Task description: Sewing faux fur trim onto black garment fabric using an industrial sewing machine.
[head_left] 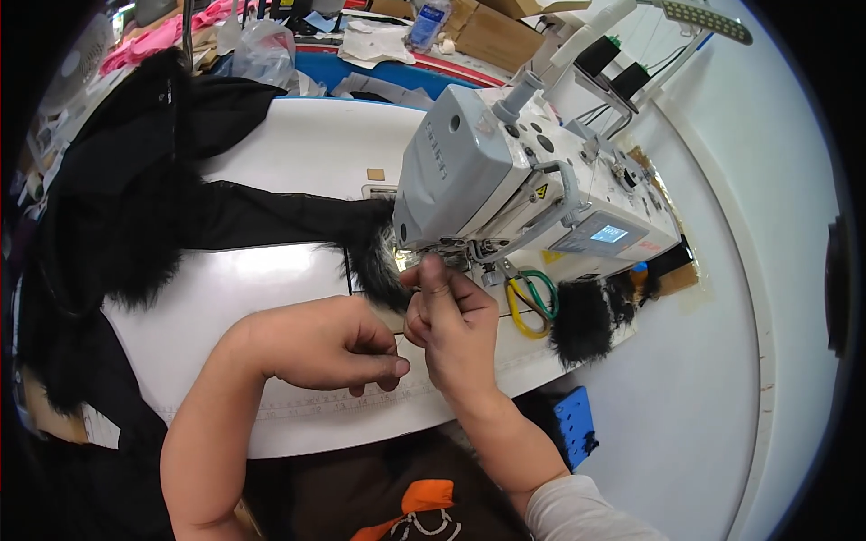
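Observation:
My right hand is closed in a pinch just in front of the needle area of a grey and white sewing machine. What its fingertips hold is too small to make out. My left hand hovers beside it over the white table, fingers curled under and thumb pointing right; whatever may be in them is hidden. A black garment with fur trim lies along the left side. From it a black fabric strip runs right to the machine head, where its furry end hangs behind my hands.
Scissors with yellow and green handles lie right of the needle. Beyond them is a black fur piece. A lit display is on the machine body. Thread cones stand behind. A printed ruler runs along the table's front edge.

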The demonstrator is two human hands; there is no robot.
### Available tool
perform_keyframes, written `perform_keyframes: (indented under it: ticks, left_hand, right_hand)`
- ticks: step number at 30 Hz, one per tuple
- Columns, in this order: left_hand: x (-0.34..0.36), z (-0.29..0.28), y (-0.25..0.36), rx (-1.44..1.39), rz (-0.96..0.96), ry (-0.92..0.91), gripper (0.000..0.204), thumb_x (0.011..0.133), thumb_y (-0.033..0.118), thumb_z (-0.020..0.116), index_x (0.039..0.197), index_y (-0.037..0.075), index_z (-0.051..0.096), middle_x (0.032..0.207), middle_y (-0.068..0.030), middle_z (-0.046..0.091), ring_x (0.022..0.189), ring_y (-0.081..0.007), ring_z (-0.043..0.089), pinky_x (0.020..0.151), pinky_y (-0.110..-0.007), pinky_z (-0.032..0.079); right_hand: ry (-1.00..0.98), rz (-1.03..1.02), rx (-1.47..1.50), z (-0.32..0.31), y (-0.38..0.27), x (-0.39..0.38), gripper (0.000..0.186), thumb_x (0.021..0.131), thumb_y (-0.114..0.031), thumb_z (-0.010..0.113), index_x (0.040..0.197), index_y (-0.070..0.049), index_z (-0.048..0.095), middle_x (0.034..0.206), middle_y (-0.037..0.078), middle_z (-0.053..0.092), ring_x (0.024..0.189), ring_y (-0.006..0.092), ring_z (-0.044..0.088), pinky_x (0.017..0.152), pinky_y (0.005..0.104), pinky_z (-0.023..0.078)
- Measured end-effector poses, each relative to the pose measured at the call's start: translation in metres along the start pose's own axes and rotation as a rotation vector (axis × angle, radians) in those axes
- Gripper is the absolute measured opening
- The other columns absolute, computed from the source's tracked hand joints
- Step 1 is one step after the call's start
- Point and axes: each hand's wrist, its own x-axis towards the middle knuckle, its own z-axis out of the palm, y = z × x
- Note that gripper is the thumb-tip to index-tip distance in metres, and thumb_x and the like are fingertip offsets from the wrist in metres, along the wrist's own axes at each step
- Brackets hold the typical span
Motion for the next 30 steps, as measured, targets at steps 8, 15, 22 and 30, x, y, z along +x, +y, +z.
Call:
perform_keyframes:
  ticks: [8, 15, 22, 30]
  left_hand:
    - [0.001, -0.003, 0.002, -0.019, -0.022, -0.013, 0.036, 0.104, 0.034, 0.074, 0.102, -0.001, 0.079, 0.082, -0.005, 0.077, 0.072, -0.0101, 0.071, 0.067, -0.028, 0.056]
    - [0.002, -0.001, 0.006, -0.052, -0.032, 0.081, 0.027, 0.102, 0.026, 0.077, 0.109, 0.0, 0.079, 0.081, -0.0019, 0.076, 0.07, -0.0068, 0.066, 0.066, -0.025, 0.053]
    - [0.013, 0.01, -0.009, -0.052, 0.202, 0.463, 0.013, 0.101, 0.013, 0.073, 0.107, 0.001, 0.076, 0.088, -0.0038, 0.078, 0.075, -0.0104, 0.069, 0.067, -0.027, 0.055]
    - [0.026, 0.004, -0.018, 0.771, 0.585, 0.892, 0.019, 0.085, -0.001, 0.078, 0.104, 0.003, 0.076, 0.076, -0.011, 0.07, 0.062, -0.0269, 0.065, 0.056, -0.037, 0.049]
  right_hand:
    - [0.111, 0.098, 0.09, -0.014, 0.01, -0.002, 0.04, 0.11, -0.034, 0.065, 0.098, 0.004, 0.068, 0.057, -0.006, 0.037, 0.047, 0.0051, 0.031, 0.046, 0.0257, 0.024]
    - [-0.122, 0.299, -0.014, -0.023, 0.001, 0.023, 0.037, 0.109, -0.034, 0.066, 0.099, 0.001, 0.069, 0.057, -0.007, 0.038, 0.047, 0.0057, 0.032, 0.046, 0.0259, 0.023]
    - [0.093, 0.027, -0.323, -0.043, 0.005, 0.02, 0.035, 0.106, -0.029, 0.071, 0.087, 0.0, 0.075, 0.058, -0.006, 0.051, 0.047, 0.003, 0.04, 0.046, 0.0245, 0.027]
    - [-0.132, 0.242, -0.341, -0.028, 0.011, 0.033, 0.034, 0.109, -0.034, 0.066, 0.09, -0.007, 0.072, 0.064, -0.007, 0.054, 0.051, 0.0044, 0.045, 0.047, 0.0231, 0.035]
